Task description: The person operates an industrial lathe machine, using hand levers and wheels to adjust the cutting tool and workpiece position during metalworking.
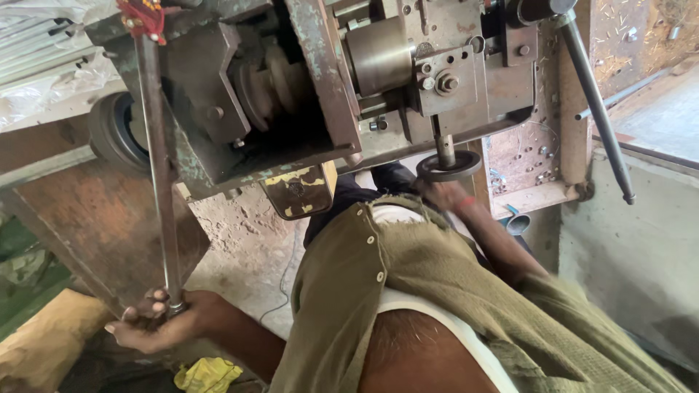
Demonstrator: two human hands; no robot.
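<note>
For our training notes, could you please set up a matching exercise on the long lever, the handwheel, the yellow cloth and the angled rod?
Things:
1. long lever
2. round handwheel
3. yellow cloth
4. angled rod

States:
A. crumpled on the floor
B. gripped at its lower end by the left hand
C. untouched, at the machine's right
D. under the machine, at the right hand

Pairs: 1-B, 2-D, 3-A, 4-C

Your left hand [156, 324] grips the long lever rod [156, 182] at lower left; your right hand [444, 195] touches the round handwheel [449, 166] at centre.
</note>
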